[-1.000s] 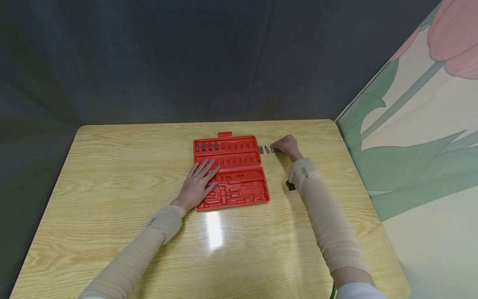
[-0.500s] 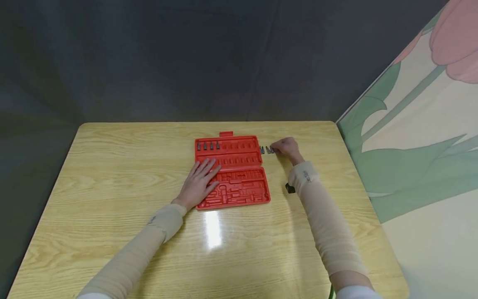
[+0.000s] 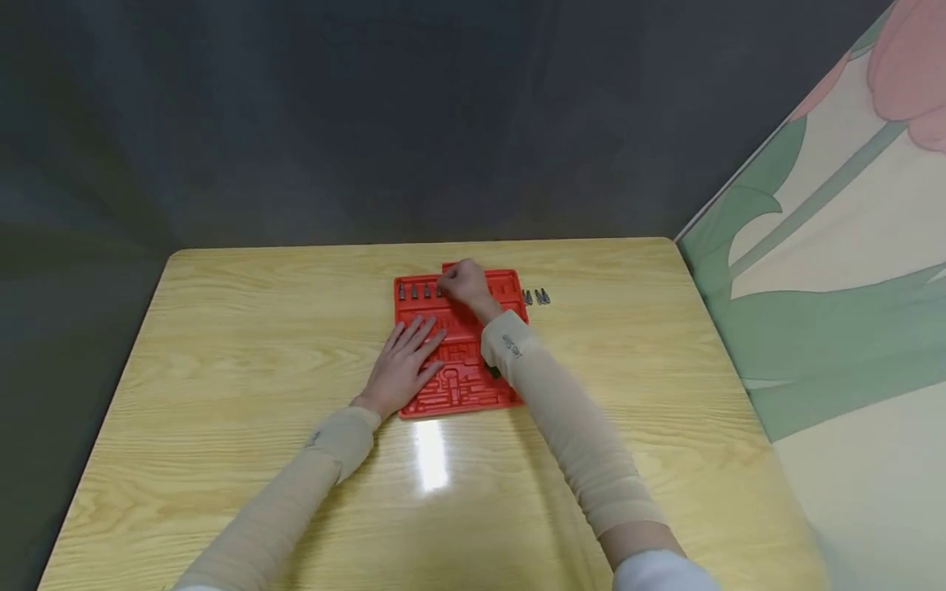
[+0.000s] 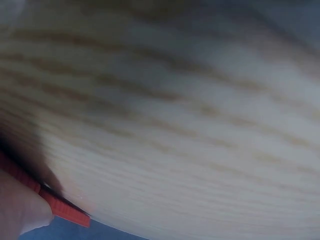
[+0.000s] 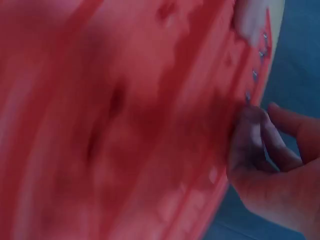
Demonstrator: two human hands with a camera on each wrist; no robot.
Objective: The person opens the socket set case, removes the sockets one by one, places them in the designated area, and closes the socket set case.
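Note:
An open red tool case lies at the middle of the wooden table. My left hand rests flat on the case's left half, fingers straight. My right hand is over the case's top row, fingers curled and pinched together on a small bit that is mostly hidden. Left of it, several dark bits stand in that row. In the blurred right wrist view, my right hand sits at the edge of the case, beside the seated bits.
A few loose bits lie on the table just right of the case. A wall with a flower painting runs along the table's right side. The left wrist view shows blurred table and the case's edge.
My right hand has moved left from the loose bits beside the case to the case's top row. The left hand has stayed flat on the case.

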